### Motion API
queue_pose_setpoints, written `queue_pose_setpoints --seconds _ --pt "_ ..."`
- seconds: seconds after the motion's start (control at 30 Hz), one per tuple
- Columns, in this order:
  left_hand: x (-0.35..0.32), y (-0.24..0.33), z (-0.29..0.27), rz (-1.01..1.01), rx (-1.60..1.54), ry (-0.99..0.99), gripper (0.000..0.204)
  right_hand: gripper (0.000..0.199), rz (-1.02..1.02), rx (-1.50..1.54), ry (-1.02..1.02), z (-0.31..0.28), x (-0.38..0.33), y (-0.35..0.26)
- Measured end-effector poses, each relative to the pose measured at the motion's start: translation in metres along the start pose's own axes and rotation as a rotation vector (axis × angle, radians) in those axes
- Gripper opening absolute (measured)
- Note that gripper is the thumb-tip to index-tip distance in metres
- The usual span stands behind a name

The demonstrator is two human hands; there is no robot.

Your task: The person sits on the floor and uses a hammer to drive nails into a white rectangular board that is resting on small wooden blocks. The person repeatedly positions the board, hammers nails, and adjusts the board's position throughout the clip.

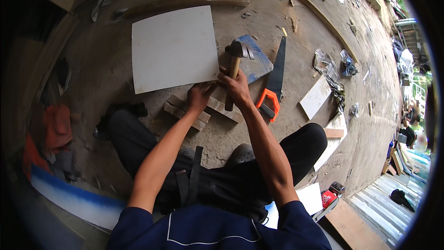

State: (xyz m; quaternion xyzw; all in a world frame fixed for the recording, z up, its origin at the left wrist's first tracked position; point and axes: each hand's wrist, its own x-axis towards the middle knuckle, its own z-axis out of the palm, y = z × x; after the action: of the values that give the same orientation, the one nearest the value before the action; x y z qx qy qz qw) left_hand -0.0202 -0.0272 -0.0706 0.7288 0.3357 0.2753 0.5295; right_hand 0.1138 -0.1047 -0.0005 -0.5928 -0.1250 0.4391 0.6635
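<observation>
My right hand (235, 85) is closed around the wooden handle of a claw hammer (234, 65), whose dark metal head points away from me. Close beside it, my left hand (199, 96) has its fingers curled together at the near edge of a white board (173, 48). Whatever those fingers may pinch is hidden. The board lies in front of me, its near right corner by both hands. Short wooden blocks (224, 109) rest below my hands. A blue, worn panel (259, 62) is just beyond the hammer. To the right lies a handsaw (276, 71) with an orange and black handle.
Crumpled plastic (327, 67) and a small white board piece (316, 96) lie on the dirt floor at right. A long plank (323, 21) runs along the far right. Another timber (185, 3) lies behind the board. A red and black tool (329, 198) sits by my right elbow.
</observation>
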Motion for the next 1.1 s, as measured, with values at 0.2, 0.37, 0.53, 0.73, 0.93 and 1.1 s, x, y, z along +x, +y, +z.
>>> queue_pose_setpoints --seconds 0.2,0.37,0.53,0.73,0.93,1.1 --pt "-0.019 0.071 -0.043 0.086 0.484 -0.213 0.029 0.043 0.002 -0.017 0.029 -0.006 -0.002 0.002" --pt "0.026 0.085 -0.044 0.451 0.561 0.082 0.020 0.041 -0.006 -0.045 0.020 -0.003 -0.003 0.000" --pt "0.046 0.082 -0.039 0.607 0.585 -0.043 0.019 0.036 -0.033 -0.007 0.044 0.000 -0.004 0.003" --pt "0.052 0.074 -0.036 0.732 0.568 -0.045 0.013 0.037 0.016 -0.132 -0.010 -0.007 0.001 0.007" --pt "0.064 0.074 -0.040 0.827 0.546 -0.178 0.009 0.034 -0.079 -0.099 0.070 0.003 0.001 0.004" --pt "0.069 0.066 -0.030 0.840 0.495 -0.173 0.013 0.036 -0.166 -0.230 0.103 0.000 0.010 0.016"
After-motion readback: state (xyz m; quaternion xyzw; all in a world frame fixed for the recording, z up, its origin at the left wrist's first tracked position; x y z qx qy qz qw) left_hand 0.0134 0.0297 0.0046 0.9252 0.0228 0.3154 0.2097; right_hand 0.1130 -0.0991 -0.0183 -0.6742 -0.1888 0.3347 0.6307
